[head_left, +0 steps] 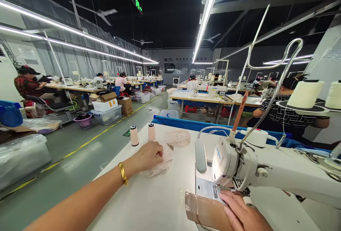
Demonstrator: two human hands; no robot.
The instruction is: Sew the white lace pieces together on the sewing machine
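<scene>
My left hand (149, 155), with a gold bangle (123, 173) at the wrist, has its fingers curled onto a pale pink lace piece (161, 165) on the white sewing table (144, 202). Another lace piece (179, 138) lies just beyond it. My right hand (241, 211) rests with its fingers stretched out beside the needle area of the white sewing machine (287, 174). Under and beside that hand is a brown, tape-like covering (204, 209) at the machine bed. Two pale pink thread spools (134, 135) stand near the table's far left edge.
Thread cones (306, 94) sit on a stand at the right, above the machine. A blue cloth trough (191, 123) runs along the far table edge. A person in a patterned shirt (282, 113) sits beyond. The aisle at left has plastic bins (106, 114) and a yellow floor line (87, 144).
</scene>
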